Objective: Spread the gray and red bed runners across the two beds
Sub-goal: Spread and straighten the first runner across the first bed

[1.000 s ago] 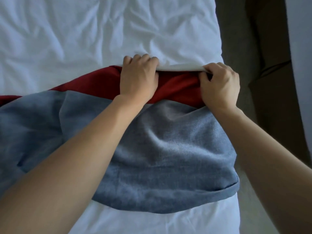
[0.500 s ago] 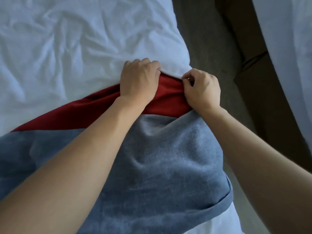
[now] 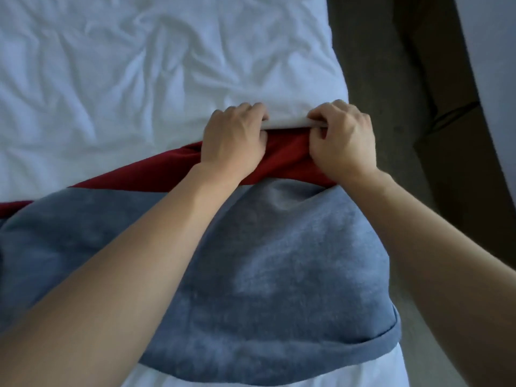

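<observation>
A gray and red bed runner lies across the white bed point(image 3: 139, 79). Its gray part point(image 3: 265, 261) covers the near side, bunched and bulging. Its red band point(image 3: 156, 171) runs along the far side. My left hand point(image 3: 233, 141) is closed on the red edge near the bed's right side. My right hand point(image 3: 342, 138) is closed on the same edge at the bed's right rim, where a pale strip of the runner's underside point(image 3: 287, 123) shows between the hands. Both forearms reach over the gray part.
Right of the bed runs a strip of dark carpet point(image 3: 377, 79). Beyond it a brown bed base point(image 3: 458, 163) and the white cover of a second bed point(image 3: 491, 51) stand at the right edge. The bed's white sheet is wrinkled.
Both hands have shifted along the runner's red edge, and the right hand sits closer to the left hand than a second ago. The pale underside strip shows again between them.
</observation>
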`<state>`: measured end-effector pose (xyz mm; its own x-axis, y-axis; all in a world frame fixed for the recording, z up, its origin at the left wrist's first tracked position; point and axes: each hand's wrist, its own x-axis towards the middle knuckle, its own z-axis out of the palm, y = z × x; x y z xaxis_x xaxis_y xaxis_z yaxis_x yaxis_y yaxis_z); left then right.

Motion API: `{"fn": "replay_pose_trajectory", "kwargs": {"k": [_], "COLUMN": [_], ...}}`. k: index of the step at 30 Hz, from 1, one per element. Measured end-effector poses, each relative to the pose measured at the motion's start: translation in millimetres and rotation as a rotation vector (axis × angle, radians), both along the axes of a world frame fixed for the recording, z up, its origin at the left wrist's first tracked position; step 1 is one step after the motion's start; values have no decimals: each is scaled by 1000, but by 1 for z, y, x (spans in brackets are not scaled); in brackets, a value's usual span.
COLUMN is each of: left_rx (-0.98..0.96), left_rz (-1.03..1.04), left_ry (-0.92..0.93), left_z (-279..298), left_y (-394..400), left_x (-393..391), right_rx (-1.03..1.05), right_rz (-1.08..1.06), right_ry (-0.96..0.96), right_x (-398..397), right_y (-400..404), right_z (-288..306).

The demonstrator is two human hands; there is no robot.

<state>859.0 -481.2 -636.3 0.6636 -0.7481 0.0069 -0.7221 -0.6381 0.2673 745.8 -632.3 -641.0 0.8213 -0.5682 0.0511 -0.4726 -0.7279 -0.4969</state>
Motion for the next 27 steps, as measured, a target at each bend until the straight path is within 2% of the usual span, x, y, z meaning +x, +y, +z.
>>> {"fn": "replay_pose_trajectory", "kwargs": {"k": [8, 13, 16, 18, 21, 23, 27], "left_rx": [69, 126, 148, 109, -64, -149, -37], "left_rz": [285, 424, 351, 261, 137, 49, -80], "left_ry": [79, 195, 396, 401, 319, 366, 548], "left_z": [25, 26, 27, 24, 26, 31, 35], "left_y": [154, 233, 264, 271, 275, 277, 281], "left_x": [33, 65, 76, 76, 73, 70, 67], "right_rx": [-89, -169, -175, -130, -67, -71, -86], "right_rz": [462, 567, 380, 256, 345, 393, 312], "right_ry": [4, -7, 50, 68, 151, 194, 302], "right_x": [68, 96, 110, 111, 106, 96, 72], "right_y": [124, 181, 175, 171, 197, 215, 228], "right_z": [9, 9, 14, 20, 27, 31, 34]}}
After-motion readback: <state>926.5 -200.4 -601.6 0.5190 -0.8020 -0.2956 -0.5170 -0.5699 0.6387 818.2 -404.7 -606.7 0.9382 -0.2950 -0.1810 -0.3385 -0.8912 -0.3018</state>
